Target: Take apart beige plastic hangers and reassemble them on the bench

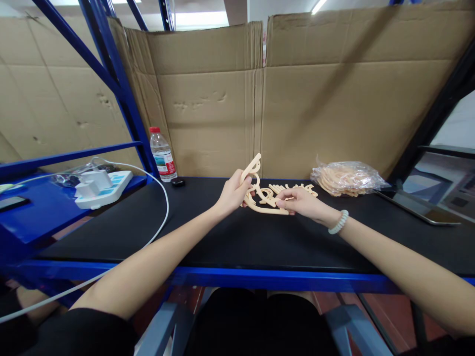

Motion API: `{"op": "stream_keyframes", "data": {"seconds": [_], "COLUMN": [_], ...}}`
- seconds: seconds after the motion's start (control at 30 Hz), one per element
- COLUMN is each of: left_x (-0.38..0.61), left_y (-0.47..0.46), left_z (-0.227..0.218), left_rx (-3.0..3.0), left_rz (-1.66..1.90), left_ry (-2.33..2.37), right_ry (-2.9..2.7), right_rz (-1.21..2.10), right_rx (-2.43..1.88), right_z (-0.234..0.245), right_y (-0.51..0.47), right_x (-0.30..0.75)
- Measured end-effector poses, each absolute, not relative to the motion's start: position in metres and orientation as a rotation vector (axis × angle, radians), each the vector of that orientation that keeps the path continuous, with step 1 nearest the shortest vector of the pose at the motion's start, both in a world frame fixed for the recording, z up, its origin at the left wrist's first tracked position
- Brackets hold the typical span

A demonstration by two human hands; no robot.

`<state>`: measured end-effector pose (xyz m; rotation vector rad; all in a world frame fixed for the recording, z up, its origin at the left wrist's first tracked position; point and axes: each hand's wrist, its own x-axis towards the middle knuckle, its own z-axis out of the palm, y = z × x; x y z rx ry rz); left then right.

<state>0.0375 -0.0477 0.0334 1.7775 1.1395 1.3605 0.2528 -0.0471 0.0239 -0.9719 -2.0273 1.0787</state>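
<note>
My left hand [232, 193] is closed around a thin pale wooden cutout piece [252, 167] and holds it tilted up off the black table [208, 237]. My right hand [300, 201], with a pale bead bracelet at the wrist, pinches the right side of a flat wooden cutout [265, 207] lying on the table. The two pieces touch or overlap between my hands. More loose wooden cutouts [302, 189] lie just behind my right hand.
A clear plastic bag of wooden pieces [347, 178] sits at the back right. A water bottle [162, 154] and a small black object [178, 182] stand at the back left. A white power strip [102, 190] with a cable rests on the blue shelf. A tablet [426, 207] lies right. Cardboard walls the back.
</note>
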Motion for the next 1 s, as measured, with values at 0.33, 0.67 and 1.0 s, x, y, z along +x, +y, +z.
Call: {"op": "stream_keyframes", "data": {"seconds": [0.33,0.67,1.0], "left_x": [0.035,0.032,0.030], "left_y": [-0.046,-0.044,-0.046], "left_z": [0.038,0.047,0.049], "left_rx": [1.620,1.358,1.277], "left_rz": [1.482,1.789,1.901], "left_ry": [1.141,1.058,1.023], "right_ry": [-1.538,-1.300,-1.486], "right_rz": [1.374,1.108,0.213], "right_rx": [-0.905,-0.879,-1.037], "right_z": [0.026,0.028,0.022], "right_y": [-0.041,-0.039,-0.030], "right_x": [0.258,0.262,0.269]}}
